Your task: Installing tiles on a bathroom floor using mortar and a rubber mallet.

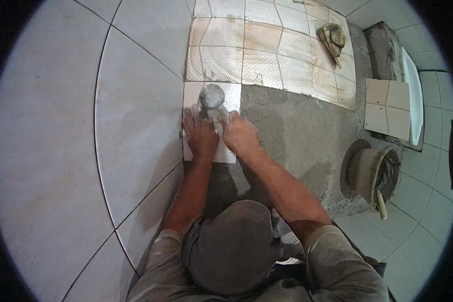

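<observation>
Large pale wall tiles (55, 126) stand close on your left, meeting a floor that is part tiled and part bare. Down in that corner lies the patterned tile (226, 151), its left edge along the wall and its far edge against, or just beside, the laid tiles (261, 65); whether a thin gap remains you can't tell from above. Your left hand (201, 136) rests on it with the fingers spread and gripping nothing, probably to steady the tile and feel how level it sits. Your right hand (240, 133) has its fingers wrapped round the handle of a mallet (212, 96), gripped near the round, dusty head, which is over the tile's far half; that short hold likely gives you control in the tight corner.

Beyond your right forearm spreads the rough grey bed (287, 131), bordered at the far side by those laid rows. A crumpled brownish bundle (332, 43) lies on them. Farther right, a loose tile (387, 108) lies beside a white fixture (413, 95), perhaps parked within reach. Nearer you, a dirty bucket (363, 168) lies tipped, its mouth turned away, next to pale floor tiles (412, 201).
</observation>
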The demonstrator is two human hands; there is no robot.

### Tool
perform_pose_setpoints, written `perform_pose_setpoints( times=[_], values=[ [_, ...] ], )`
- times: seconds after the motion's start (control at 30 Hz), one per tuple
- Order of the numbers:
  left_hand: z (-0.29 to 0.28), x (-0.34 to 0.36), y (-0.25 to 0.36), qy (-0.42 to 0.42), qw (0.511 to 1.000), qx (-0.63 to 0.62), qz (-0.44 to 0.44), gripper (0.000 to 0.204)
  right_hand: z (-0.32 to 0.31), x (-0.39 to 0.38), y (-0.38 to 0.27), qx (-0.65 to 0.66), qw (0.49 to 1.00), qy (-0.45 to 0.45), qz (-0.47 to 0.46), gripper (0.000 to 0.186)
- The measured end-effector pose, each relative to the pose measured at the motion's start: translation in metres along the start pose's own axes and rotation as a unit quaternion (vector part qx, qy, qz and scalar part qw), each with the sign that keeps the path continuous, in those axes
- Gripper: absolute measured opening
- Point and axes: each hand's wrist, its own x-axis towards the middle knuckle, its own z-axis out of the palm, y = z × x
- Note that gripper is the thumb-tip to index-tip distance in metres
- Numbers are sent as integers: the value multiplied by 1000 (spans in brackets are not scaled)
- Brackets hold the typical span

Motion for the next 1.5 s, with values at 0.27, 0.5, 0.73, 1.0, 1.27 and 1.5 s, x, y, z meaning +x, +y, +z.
perform_pose_setpoints(
  times=[0.27,0.5,0.73,1.0,1.27,1.5],
  values=[
    [2,1,5,26,1000,12,11,29,0,-1,4,-6,1000,2,8,44],
    [7,-1,-2,37,999,25,10,38,10,-14,20,-8,995,93,-36,44],
    [8,-1,-3,47,999,-12,-11,44,1,-57,42,32,995,58,76,51],
    [-8,-24,19,22,995,-95,-10,49,3,-69,48,69,995,27,72,50],
    [-10,-31,9,12,997,-70,-8,61,11,-60,41,127,990,39,53,56],
    [-6,-30,13,28,998,-51,-5,62,25,-40,33,84,989,122,-10,44]
  ],
)
